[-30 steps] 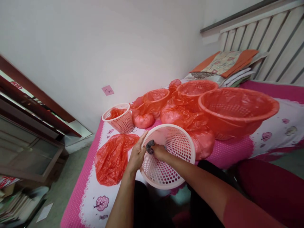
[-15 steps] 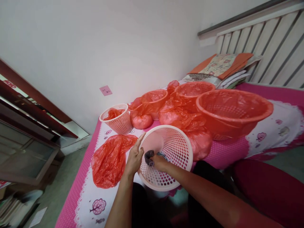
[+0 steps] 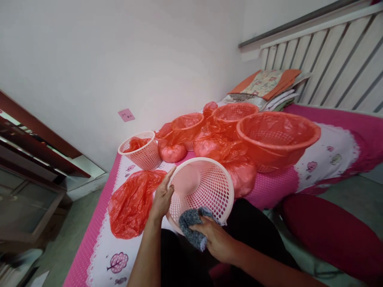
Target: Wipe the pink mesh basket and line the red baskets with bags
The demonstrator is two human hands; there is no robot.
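Observation:
A pale pink perforated plastic basket [image 3: 209, 175] is tilted toward me at the bed's edge, its mouth facing me. My left hand [image 3: 163, 197] grips its left rim, thumb showing on the near side and fingers along the outside. My right hand [image 3: 211, 235] is closed on a grey cleaning cloth [image 3: 193, 227], which lies over the basket's near rim. Left of the basket, a crumpled red plastic bag [image 3: 131, 207] rests on the white patterned cover.
Behind stand a small pink basket [image 3: 143, 153] with a red bag inside and several baskets lined with red bags, such as the large one [image 3: 278, 149]. Filled red bags [image 3: 241, 175] sit among them. Folded bedding [image 3: 266, 83] is at the back; a dark red stool [image 3: 326, 235] stands right.
My right hand has pulled the cloth from deep inside the basket out to its near rim. My left hand still holds the left rim. The view has turned slightly right.

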